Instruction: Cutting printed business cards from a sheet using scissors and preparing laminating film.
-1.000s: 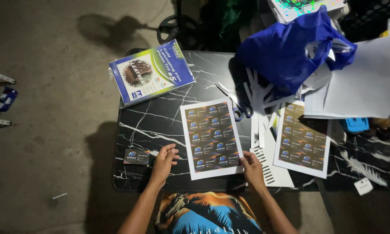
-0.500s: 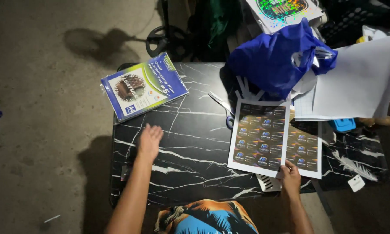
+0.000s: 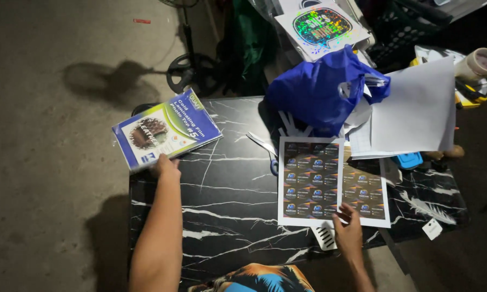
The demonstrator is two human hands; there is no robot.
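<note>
My left hand point(image 3: 165, 165) reaches to the far left corner of the black marble-patterned table point(image 3: 222, 216) and grips the near edge of a blue and green pack of film sheets point(image 3: 165, 128). My right hand point(image 3: 348, 228) rests with fingers spread on the near edge of a printed sheet of dark stickers point(image 3: 310, 180). That sheet overlaps a second similar sheet point(image 3: 365, 192) to its right.
A blue plastic bag point(image 3: 325, 90) and large white sheets point(image 3: 416, 112) crowd the table's far right. Scissors point(image 3: 265, 147) lie beside the stickers. A holographic sticker sheet point(image 3: 322, 27) and a cup point(image 3: 480, 62) are behind. A fan base point(image 3: 192, 70) stands on the concrete floor.
My left hand moved from the table's near edge out to the film pack. My right hand slid the sticker sheet rightward onto the second sheet.
</note>
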